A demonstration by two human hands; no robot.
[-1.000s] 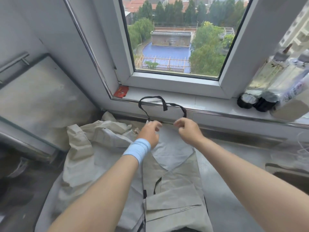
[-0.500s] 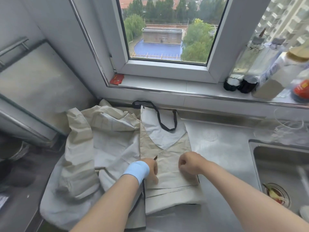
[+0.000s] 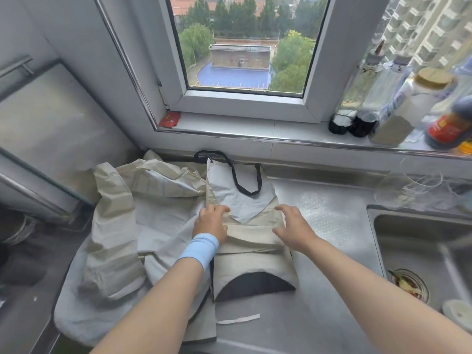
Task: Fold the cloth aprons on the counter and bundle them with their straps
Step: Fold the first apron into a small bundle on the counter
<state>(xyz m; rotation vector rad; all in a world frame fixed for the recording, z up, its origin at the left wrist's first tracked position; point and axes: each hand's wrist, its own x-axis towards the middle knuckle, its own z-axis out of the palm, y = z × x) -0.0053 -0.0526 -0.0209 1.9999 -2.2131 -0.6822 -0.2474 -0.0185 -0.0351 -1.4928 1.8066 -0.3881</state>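
A beige apron [image 3: 251, 261] lies folded into a narrow strip on the steel counter [image 3: 329, 241]. Its grey bib end [image 3: 242, 200] points toward the window, with the black neck strap [image 3: 246, 180] looped over it. My left hand [image 3: 212, 221], a blue band on the wrist, rests flat on the strip's left edge. My right hand [image 3: 293, 226] lies with spread fingers on its right edge. A dark curved pocket [image 3: 252, 282] shows at the near end. A white strap end [image 3: 238, 319] lies loose below it.
A crumpled heap of more beige and grey aprons [image 3: 120, 226] covers the counter's left side. A sink [image 3: 424, 254] with scraps in its drain sits at the right. Bottles [image 3: 398, 103] line the windowsill. A metal tray [image 3: 48, 129] leans against the left wall.
My hands let go of the black neck strap, which now lies on the bib. They drew back to the folded strip and went from curled fists to flat, open fingers.
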